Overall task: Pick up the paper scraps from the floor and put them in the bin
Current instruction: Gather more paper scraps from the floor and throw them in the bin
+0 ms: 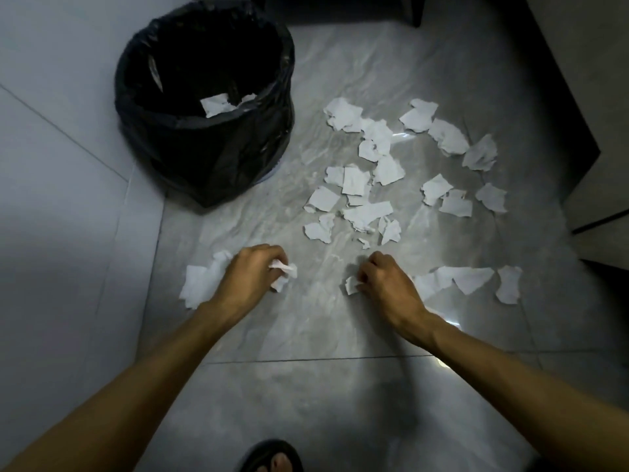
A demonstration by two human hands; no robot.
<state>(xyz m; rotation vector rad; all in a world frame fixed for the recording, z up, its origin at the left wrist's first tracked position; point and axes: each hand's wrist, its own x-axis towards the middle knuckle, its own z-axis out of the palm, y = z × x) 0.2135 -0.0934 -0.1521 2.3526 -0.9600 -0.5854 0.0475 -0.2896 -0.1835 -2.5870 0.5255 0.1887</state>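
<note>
A round bin [153, 131] lined with a black bag stands at the upper left of the grey tiled floor, with a few white scraps [218, 104] lying inside it. Several torn white paper scraps [367, 209] are scattered over the floor right of the bin. My left hand [252, 272] is down near the floor, its fingers closed on a crumpled scrap [284, 271]. More scraps [200, 282] lie just left of that hand. My right hand [384, 281] pinches a small scrap [351, 285] at floor level, with further scraps [469, 279] to its right.
A pale wall [51, 165] runs along the left, close behind the bin. Dark furniture or cabinet edges [592, 185] bound the floor on the right and at the top. A sandalled foot [272, 458] shows at the bottom edge.
</note>
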